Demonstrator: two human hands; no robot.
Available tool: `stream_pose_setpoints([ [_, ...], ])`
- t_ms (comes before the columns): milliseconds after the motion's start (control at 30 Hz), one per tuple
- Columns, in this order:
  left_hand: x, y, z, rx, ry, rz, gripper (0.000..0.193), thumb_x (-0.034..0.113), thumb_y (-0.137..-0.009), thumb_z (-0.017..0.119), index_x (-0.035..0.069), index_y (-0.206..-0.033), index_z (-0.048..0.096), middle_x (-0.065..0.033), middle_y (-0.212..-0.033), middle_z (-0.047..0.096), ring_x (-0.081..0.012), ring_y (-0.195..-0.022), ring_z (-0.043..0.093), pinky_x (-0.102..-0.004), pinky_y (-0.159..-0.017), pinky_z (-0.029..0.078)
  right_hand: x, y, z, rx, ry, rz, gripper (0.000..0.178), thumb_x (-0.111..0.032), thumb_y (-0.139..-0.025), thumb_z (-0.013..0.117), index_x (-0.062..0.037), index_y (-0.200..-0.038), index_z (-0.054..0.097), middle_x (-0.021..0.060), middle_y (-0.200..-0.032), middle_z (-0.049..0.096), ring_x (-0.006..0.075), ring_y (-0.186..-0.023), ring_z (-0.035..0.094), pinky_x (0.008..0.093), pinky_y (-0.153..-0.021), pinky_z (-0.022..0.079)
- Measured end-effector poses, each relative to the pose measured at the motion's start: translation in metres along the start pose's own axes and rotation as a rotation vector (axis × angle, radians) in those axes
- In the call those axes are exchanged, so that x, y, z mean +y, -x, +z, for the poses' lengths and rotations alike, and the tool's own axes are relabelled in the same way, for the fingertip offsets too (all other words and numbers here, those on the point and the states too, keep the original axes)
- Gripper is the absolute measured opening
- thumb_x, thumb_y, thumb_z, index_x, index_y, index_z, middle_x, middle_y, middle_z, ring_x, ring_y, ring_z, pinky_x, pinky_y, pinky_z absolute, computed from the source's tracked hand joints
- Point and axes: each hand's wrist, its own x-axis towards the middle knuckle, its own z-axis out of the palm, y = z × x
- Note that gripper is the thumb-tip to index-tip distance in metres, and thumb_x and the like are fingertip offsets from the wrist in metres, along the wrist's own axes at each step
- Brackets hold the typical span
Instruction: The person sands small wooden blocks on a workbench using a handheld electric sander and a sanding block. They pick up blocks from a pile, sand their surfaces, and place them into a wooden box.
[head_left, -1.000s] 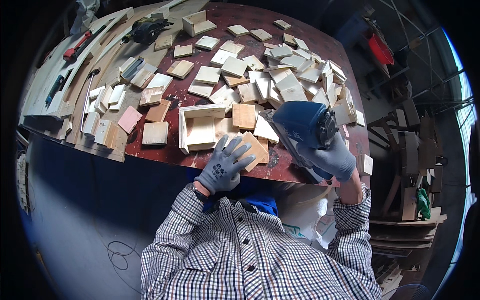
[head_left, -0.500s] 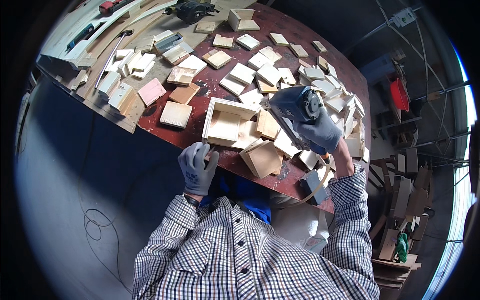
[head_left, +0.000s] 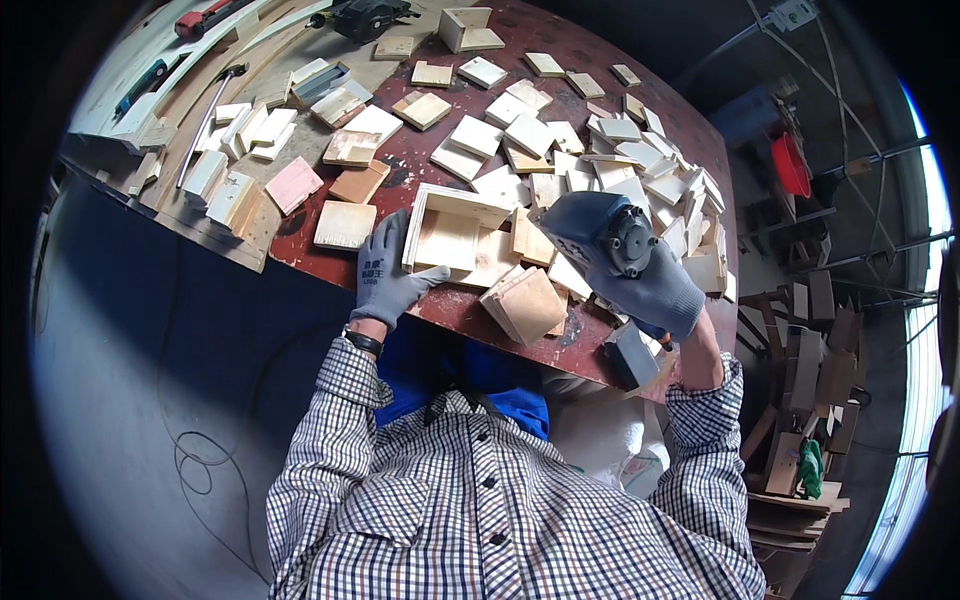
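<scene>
My left hand, in a grey glove, lies at the near left corner of a small open wooden box. Its fingers stretch along the box's left side, and the thumb reaches out across the near edge. My right hand, also gloved, is closed round the handle of a dark blue nail gun. The nail gun is held over the wood pieces right of the box; its nose is hidden. Between the box and my body's side of the table leans a stack of thin square boards.
Many loose wood blocks cover the dark red table, piled thickest at the right. A grey-blue block sits at the near edge. At the far left are a hammer and a black power tool.
My left hand has moved up from the table edge to the box, and its curled fingers have spread. The right hand has brought the nail gun slightly nearer and turned it.
</scene>
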Motion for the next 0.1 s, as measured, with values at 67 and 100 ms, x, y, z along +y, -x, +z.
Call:
stream_pose_setpoints([
  [67, 0.002, -0.006, -0.01, -0.09, 0.037, 0.001, 0.106, 0.063, -0.073, 0.086, 0.011, -0.156, 0.045, -0.0175, -0.152, 0.051, -0.0363, -0.139, 0.049, -0.0488, -0.119, 0.038, -0.022, 0.014, 0.008, 0.013, -0.221, 0.041, 0.037, -0.025, -0.088, 0.079, -0.0064, -0.12, 0.075, 0.0068, -0.092, 0.078, 0.0165, -0.077, 0.07, 0.0331, -0.074, 0.058],
  [100, 0.002, -0.009, -0.015, -0.155, 0.054, -0.053, 0.102, 0.063, -0.075, 0.085, 0.016, -0.157, 0.046, -0.0166, -0.154, 0.049, -0.0333, -0.14, 0.049, -0.0464, -0.12, 0.037, -0.022, 0.015, 0.012, 0.023, -0.23, 0.039, 0.037, -0.025, -0.088, 0.079, -0.0064, -0.12, 0.075, 0.0068, -0.092, 0.078, 0.0165, -0.077, 0.07, 0.0331, -0.074, 0.058],
])
